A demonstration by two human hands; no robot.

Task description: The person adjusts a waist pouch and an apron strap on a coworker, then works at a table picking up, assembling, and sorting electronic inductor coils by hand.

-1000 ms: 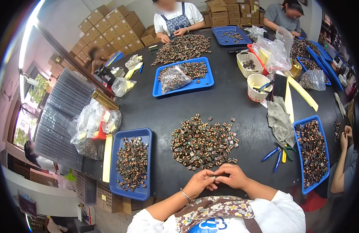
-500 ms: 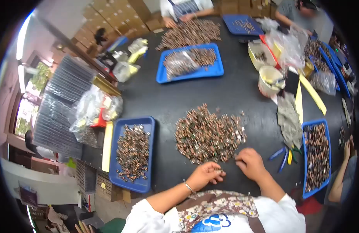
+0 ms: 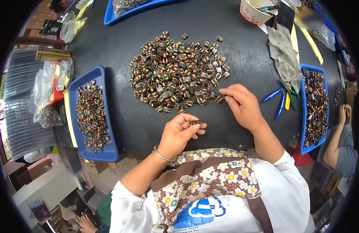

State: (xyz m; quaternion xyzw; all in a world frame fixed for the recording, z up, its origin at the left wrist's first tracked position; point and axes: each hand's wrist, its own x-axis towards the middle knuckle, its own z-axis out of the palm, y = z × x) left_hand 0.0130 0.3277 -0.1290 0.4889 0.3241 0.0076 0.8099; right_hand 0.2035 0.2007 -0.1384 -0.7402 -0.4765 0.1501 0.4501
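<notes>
Below the heap of copper-wound coils point(image 3: 175, 73), the left hand point(image 3: 182, 130) pinches small coils point(image 3: 195, 122) while the right hand point(image 3: 241, 106) touches the heap's edge, fingers narrowly parted.

Light reading bright and even over mid-frame; black tabletop point(image 3: 123, 132) showing a dull grey sheen above centre. Pale glare coming in at the far left edge; clear plastic bags point(image 3: 43, 87) catching white highlights. Pile of small parts point(image 3: 175, 77) at centre resolving crisply, copper tones glinting. Wide lens bending straight lines outward toward the sides, black vignette closing off all four corners. Lower left looking dimmer and softer; upper right holding one smeared, blurred patch.
</notes>
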